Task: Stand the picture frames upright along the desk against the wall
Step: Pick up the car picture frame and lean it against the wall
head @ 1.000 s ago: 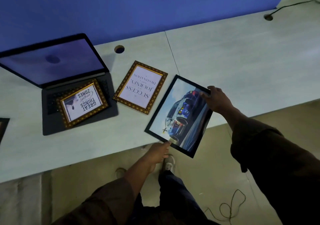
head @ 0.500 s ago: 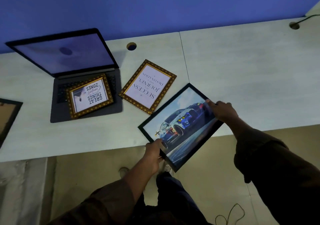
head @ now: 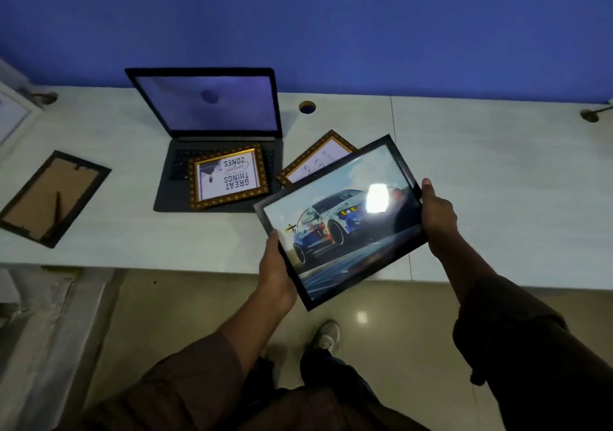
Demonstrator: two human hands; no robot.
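Right then, I had my left hand [head: 277, 273] and right hand [head: 438, 213] both clamped on the black car frame [head: 341, 221], tilted, at centre frame above the desk [head: 497, 182] edge

The pale desk [head: 497, 178] carries an open laptop [head: 212, 152], a face-down black frame [head: 53, 198] and a gold-bordered frame [head: 318, 158].

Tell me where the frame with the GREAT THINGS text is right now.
In the head view, the gold-edged frame lies flat on the keyboard of the open laptop, left of centre, just left of the car picture frame held in both hands.
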